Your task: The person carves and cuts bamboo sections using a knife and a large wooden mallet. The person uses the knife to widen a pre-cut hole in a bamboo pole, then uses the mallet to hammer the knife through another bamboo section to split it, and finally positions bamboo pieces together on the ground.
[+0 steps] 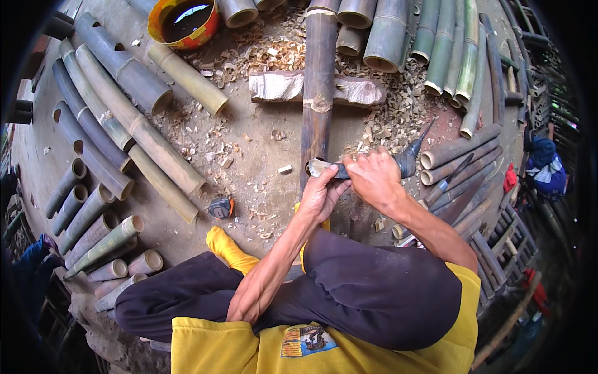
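Observation:
A long dark bamboo pole (319,62) rests across a pale wooden block (276,86) and runs toward me. At its near end, my left hand (321,194) is closed on a short dark piece with a pale cut end (321,167), thumb along its top. My right hand (376,179) is closed in a fist just to the right, touching the same dark length; what its fingers grip is mostly hidden. Beyond the right fist shows a dark wrapped tool (406,164) tapering to a thin point; I cannot tell whether it is held or lying there.
Bamboo tubes (134,75) lie to the left; green ones (436,50) lie at the far right. A bowl of dark liquid (184,25) stands far left. Wood shavings (271,47) cover the floor. A tape measure (221,207) lies near my yellow-socked foot (227,246). A long blade (461,198) lies right.

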A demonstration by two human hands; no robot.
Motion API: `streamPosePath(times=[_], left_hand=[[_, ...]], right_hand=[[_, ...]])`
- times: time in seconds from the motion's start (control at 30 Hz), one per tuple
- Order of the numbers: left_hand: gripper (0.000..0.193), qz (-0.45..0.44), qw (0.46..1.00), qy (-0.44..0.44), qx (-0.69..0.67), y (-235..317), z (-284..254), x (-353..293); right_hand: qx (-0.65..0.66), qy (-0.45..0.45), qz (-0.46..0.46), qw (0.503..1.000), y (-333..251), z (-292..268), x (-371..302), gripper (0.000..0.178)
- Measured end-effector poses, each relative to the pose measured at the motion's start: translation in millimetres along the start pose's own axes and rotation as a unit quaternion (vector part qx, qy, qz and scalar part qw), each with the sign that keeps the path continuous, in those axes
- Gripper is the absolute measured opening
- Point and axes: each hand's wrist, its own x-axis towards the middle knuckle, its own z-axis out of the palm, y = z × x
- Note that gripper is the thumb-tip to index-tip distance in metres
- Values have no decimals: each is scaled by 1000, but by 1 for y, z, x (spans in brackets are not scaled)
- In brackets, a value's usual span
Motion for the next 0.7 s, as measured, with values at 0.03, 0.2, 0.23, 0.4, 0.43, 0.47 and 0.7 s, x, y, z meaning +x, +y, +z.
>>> streamPosePath(times=[0.03, 0.2, 0.23, 0.4, 0.43, 0.47, 0.7], left_hand=[[28, 7, 999, -14, -47, -1, -3, 0], [30, -11, 991, -26, -131, 0, -13, 0], [35, -8, 987, -52, -154, 0, -18, 0], [70, -37, 988, -106, -107, 1, -6, -5], [83, -111, 991, -67, -19, -8, -13, -15], [88, -173, 981, -70, 59, -16, -19, -28], [45, 125, 887, 63, 441, -1, 5, -61]], right_hand=[[-41, -17, -13, 999, -2, -2, 5, 28], [-112, 27, -84, 990, -16, -20, 27, 15], [-142, -32, -124, 981, -21, -32, 36, 11], [-72, -23, -209, 975, 7, -15, 85, 9], [-14, 24, -208, 978, 28, 0, 70, 11], [132, -150, -81, 976, 31, 15, 50, 14], [327, 266, 119, 899, -20, -13, -46, 72]])
